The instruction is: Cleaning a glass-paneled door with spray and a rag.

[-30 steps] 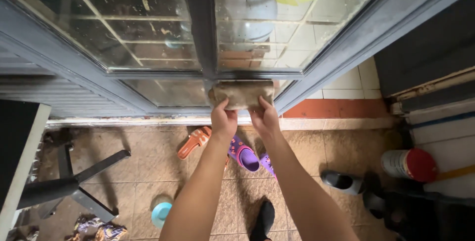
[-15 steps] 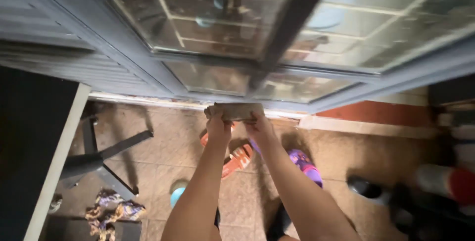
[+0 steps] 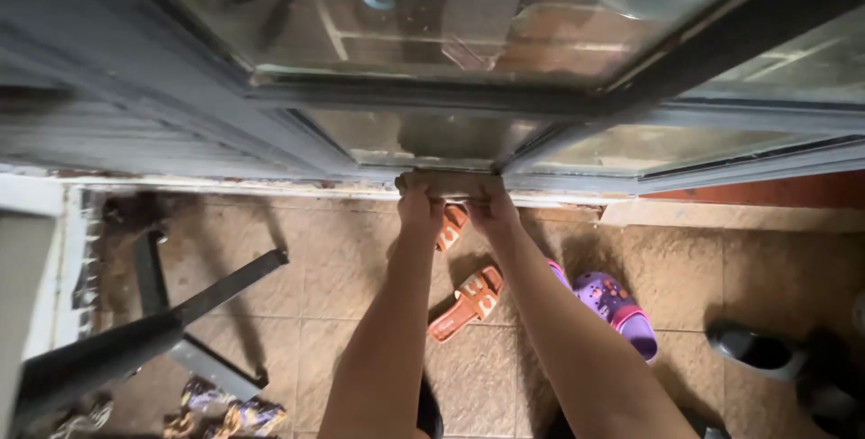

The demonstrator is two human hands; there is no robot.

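Cloth (image 3: 450, 183): brownish pad, pressed flat against the bottom rail of the door frame (image 3: 577, 178), right where the vertical bar meets the lower glass pane (image 3: 423, 137). Left hand (image 3: 420, 209) and right hand (image 3: 489, 209) sit side by side on it, nearly touching, fingers curled over its top edge and clamped on it. Both arms reach straight out from the lower edge of the view.

Surface: dark grey metal-framed glazed door, several panes; glass is smeared and reflective. White sill strip (image 3: 225, 187) runs under the frame, chipped and stained at the left end.

Floor (image 3: 766, 268): mottled brown tiles with visible grout lines. Orange sandal (image 3: 467, 302) lies between the forearms; a second orange one (image 3: 452, 225) is just under the hands, mostly covered. Purple clogs (image 3: 622, 313) sit right of the right forearm. Black shoe (image 3: 755, 349) farther right. Dark metal legs of a stand (image 3: 180, 322) at left, crumpled wrappers (image 3: 225, 412) beside its foot. Red-orange band (image 3: 775, 191) at the wall base, right.

Hard to make out: the cloth's full shape, since the fingers hide its lower part; shapes behind the glass are reflections, unreadable. White edge at far left is cut off. Dark object between the arms at the bottom edge is mostly hidden.
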